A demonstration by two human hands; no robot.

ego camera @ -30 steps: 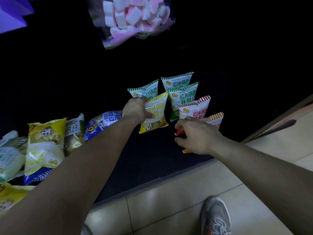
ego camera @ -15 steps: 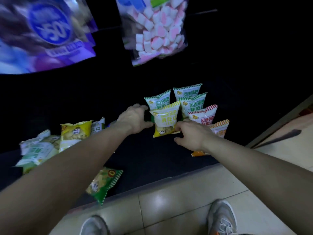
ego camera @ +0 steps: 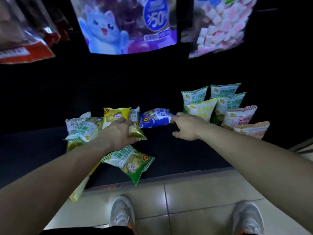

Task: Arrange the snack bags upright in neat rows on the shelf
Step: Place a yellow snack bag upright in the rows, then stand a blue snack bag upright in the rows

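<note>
Left hand [ego camera: 121, 133] grips a gold snack bag [ego camera: 137, 133] lying on the shelf [ego camera: 177, 158]; my right hand [ego camera: 186, 127] touches the end of a blue bag [ego camera: 155, 118], grip unclear. Bags seem light, puffy, slippery, crushable; I'd pinch top seams.

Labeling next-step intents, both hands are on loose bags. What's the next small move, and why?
Probably lift the blue bag with the right hand, which seems to pinch its end, and stand it just left of the yellow upright bag. It lies flat, nearest the upright rows. The left hand grips a gold-green bag that could follow.
</note>
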